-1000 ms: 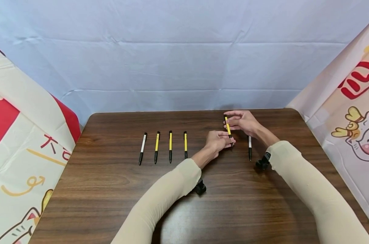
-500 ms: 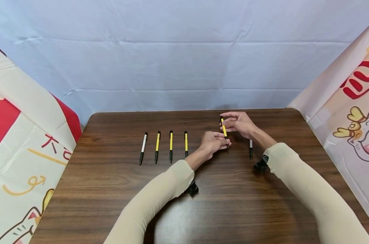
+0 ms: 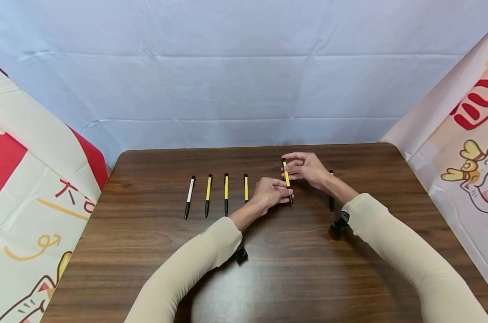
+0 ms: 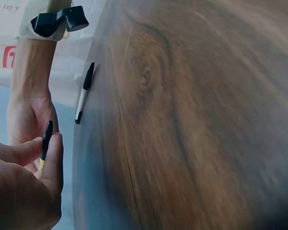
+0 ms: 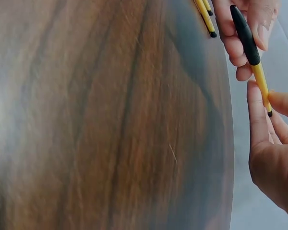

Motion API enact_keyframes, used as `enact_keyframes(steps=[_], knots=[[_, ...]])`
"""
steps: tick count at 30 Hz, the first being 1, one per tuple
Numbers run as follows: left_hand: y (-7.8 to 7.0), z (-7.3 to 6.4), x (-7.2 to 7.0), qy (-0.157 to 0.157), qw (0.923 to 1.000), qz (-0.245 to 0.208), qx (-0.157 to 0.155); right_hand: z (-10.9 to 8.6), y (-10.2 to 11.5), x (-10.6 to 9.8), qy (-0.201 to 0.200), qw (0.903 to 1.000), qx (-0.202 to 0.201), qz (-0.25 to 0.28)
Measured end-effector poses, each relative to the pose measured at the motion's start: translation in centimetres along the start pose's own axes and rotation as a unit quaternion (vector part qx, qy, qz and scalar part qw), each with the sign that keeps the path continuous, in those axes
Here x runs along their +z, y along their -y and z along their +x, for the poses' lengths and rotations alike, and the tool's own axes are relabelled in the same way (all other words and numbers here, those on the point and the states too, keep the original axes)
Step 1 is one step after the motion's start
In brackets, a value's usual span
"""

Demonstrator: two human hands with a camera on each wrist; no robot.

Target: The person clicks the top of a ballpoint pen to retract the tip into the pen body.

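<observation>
Both hands hold one yellow pen (image 3: 286, 172) with a black grip and black top, raised above the wooden table. My left hand (image 3: 267, 194) pinches the black grip at its lower end, thumb and finger on either side in the left wrist view. Around the yellow barrel near the top, my right hand (image 3: 308, 170) pinches with thumb and fingers, as the right wrist view shows. To the left, a white pen (image 3: 189, 193) and yellow pens (image 3: 208, 190) lie in a spaced row. Behind the right wrist, another white pen (image 4: 81, 100) is partly hidden in the head view.
The brown wooden table (image 3: 127, 251) has its far edge just beyond the hands. A pale cloth backdrop (image 3: 244, 89) hangs behind it. Printed cloths (image 3: 466, 179) hang at both sides. A black wrist camera (image 3: 340, 223) sits under the right cuff.
Both hands have moved left and slightly nearer, carrying the yellow pen between them. The right forearm now covers more of the white pen's middle on the right. The row on the left stays put.
</observation>
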State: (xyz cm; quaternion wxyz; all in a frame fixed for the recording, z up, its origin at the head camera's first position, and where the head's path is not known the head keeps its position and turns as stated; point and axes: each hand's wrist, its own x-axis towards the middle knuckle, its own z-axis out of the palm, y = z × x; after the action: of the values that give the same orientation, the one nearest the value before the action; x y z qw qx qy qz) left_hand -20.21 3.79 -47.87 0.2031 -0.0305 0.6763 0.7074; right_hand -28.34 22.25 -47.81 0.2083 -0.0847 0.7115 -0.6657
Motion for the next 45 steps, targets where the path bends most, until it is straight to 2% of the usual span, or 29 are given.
enact_keyframes(steps=[11, 20, 27, 37, 45], knots=[[0.1, -1.0, -1.6, -0.008, 0.9988, 0.048, -0.001, -0.1, -0.4, 1.9, 0.001, 0.9998, -0.015, -0.009], [0.2, -1.5, -2.9, -0.006, 0.9947, 0.101, 0.018, 0.0, -0.8, 3.3, 0.000, 0.9995, -0.022, -0.024], [0.0, -1.8, -3.9, -0.003, 0.9913, 0.131, 0.010, 0.1, -1.1, 4.3, -0.007, 0.9994, -0.022, -0.027], [0.0, -1.8, -4.9, -0.001, 0.9740, 0.225, 0.023, 0.4, -1.9, 5.3, -0.010, 0.9993, -0.022, -0.030], [0.2, -1.7, -5.3, -0.004, 0.9491, 0.313, 0.032, 0.5, -2.3, 5.7, -0.019, 0.9984, -0.023, -0.049]])
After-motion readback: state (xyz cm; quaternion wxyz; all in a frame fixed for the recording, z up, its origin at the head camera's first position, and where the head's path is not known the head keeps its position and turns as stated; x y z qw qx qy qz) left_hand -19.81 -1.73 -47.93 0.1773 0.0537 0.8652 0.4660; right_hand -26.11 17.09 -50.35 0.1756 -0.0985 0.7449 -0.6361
